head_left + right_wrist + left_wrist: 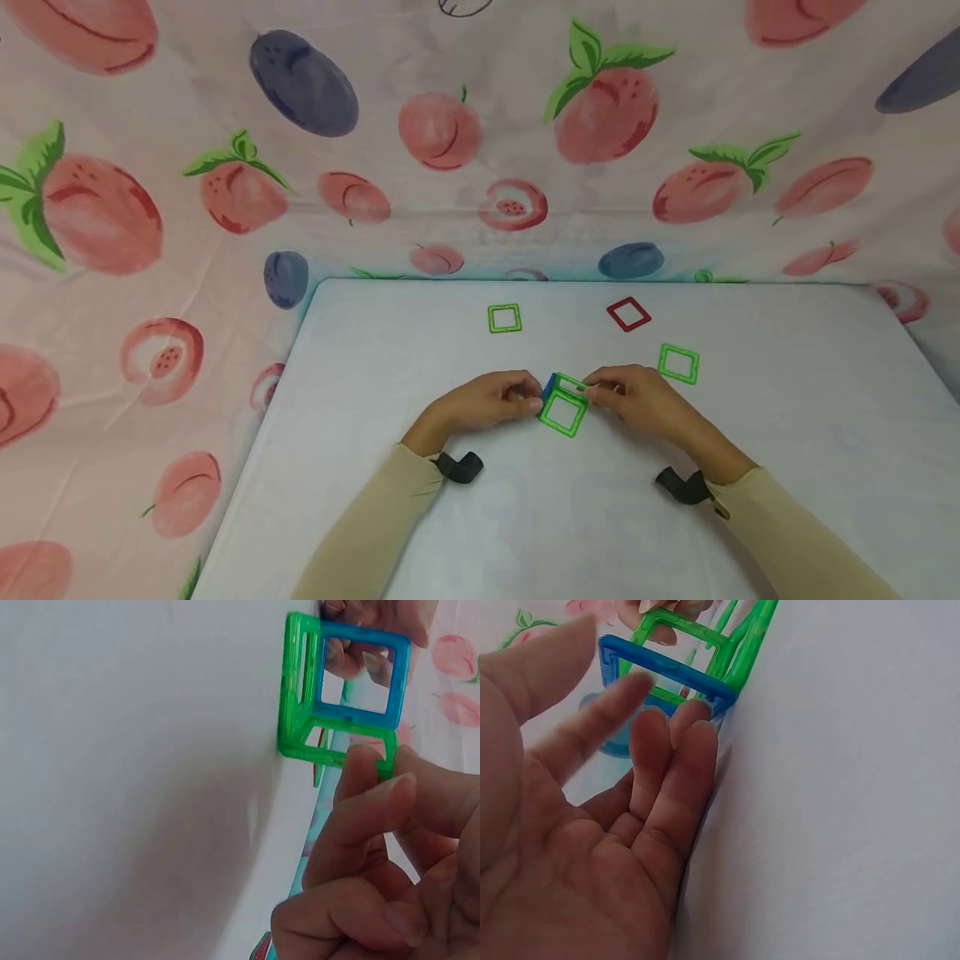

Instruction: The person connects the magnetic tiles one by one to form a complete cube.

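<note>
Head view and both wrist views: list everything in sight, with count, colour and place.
Joined green frames: two, green, one flat on the table, one upright at its far edge.
Joined blue frame: one, blue, upright at the flat frame's left.
Loose green frames: two, green, one far back, one farther right.
Loose red frame: one, red, far back between the loose green ones.
Table: one, white, under the frames.
Fruit-print cloth: pale, number unclear, behind and beside the table.
Wrist pieces: two, black, one per wrist.
Sleeves: two, beige, on the forearms.
Left hand: one, beside the blue frame.
Right hand: one, pinching the upright green frame.
</note>
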`<state>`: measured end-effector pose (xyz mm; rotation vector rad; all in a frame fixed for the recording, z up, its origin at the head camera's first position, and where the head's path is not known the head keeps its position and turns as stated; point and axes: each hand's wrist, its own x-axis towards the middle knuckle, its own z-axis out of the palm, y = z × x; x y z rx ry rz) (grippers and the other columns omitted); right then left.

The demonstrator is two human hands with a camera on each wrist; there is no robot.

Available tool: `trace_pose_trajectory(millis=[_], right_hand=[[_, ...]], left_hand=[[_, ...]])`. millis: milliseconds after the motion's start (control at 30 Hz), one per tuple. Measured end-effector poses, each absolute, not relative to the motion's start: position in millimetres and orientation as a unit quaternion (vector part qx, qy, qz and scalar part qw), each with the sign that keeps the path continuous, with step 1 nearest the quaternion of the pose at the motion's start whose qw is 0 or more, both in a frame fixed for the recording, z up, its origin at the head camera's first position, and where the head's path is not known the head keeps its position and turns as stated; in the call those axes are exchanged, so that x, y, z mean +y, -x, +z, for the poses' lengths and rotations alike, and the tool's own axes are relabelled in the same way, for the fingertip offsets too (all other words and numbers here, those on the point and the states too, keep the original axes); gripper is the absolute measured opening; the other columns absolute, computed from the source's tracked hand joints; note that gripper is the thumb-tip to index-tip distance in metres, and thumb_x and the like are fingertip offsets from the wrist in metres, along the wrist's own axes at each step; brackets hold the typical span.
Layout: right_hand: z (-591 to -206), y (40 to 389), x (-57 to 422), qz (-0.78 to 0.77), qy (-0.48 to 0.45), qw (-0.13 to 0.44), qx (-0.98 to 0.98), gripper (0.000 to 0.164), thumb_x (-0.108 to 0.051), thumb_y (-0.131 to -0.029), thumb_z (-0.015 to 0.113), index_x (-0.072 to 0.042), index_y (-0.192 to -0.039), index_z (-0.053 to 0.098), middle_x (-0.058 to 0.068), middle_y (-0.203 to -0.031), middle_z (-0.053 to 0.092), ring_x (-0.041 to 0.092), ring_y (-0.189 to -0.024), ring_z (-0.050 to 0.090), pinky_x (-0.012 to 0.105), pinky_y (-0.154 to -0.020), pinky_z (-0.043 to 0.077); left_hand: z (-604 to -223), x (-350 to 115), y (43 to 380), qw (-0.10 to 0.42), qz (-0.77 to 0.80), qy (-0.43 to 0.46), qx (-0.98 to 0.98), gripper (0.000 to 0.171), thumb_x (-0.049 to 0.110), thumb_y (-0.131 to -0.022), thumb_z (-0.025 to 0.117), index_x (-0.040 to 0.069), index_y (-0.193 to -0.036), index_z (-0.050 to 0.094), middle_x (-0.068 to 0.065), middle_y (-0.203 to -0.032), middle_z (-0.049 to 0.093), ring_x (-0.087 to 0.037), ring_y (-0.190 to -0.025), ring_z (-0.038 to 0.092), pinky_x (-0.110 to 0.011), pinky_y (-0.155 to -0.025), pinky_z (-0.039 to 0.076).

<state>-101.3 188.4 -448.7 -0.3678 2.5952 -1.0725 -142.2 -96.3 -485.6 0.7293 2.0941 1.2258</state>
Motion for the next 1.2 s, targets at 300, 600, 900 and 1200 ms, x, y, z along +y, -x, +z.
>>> trace_pose_trajectory(millis=[300, 600, 900, 1200], right_hand=[[-456, 116, 190, -0.406, 0.167, 0.196, 0.877, 0.023, -0.029, -0.103, 0.063, -0.016, -0.120, 0.072, 0.007, -0.091, 0.064, 0.017, -0.068, 0.055, 0.028, -0.065, 0.047], [-462, 129, 185, -0.432, 0.181, 0.268, 0.842, 0.026, -0.035, -0.105, 0.057, -0.020, -0.122, 0.070, 0.011, -0.088, 0.061, 0.024, -0.080, 0.057, 0.032, -0.074, 0.046], [-469, 139, 185, -0.452, 0.154, 0.305, 0.824, 0.033, -0.041, -0.106, 0.055, -0.018, -0.125, 0.069, 0.010, -0.095, 0.062, 0.024, -0.080, 0.057, 0.038, -0.080, 0.045], [-480, 149, 195, -0.466, 0.150, 0.353, 0.797, 0.038, -0.042, -0.106, 0.052, -0.017, -0.131, 0.066, 0.009, -0.100, 0.065, 0.020, -0.074, 0.058, 0.030, -0.070, 0.043]], left_hand=[[-485, -93, 146, 0.321, 0.511, -0.224, 0.765, 0.035, 0.035, -0.110, 0.045, 0.020, -0.141, 0.046, -0.003, -0.106, 0.069, -0.017, -0.088, 0.063, -0.031, -0.088, 0.049], [-487, -93, 143, 0.323, 0.515, -0.227, 0.761, 0.037, 0.041, -0.110, 0.043, 0.025, -0.140, 0.057, -0.004, -0.101, 0.065, -0.017, -0.088, 0.064, -0.030, -0.087, 0.051], [-486, -91, 142, 0.321, 0.529, -0.209, 0.757, 0.031, 0.035, -0.109, 0.048, 0.018, -0.131, 0.063, -0.005, -0.101, 0.067, -0.016, -0.087, 0.061, -0.027, -0.086, 0.051], [-488, -90, 141, 0.311, 0.519, -0.212, 0.767, 0.030, 0.040, -0.108, 0.051, 0.018, -0.122, 0.065, -0.006, -0.096, 0.069, -0.015, -0.082, 0.060, -0.027, -0.082, 0.051]])
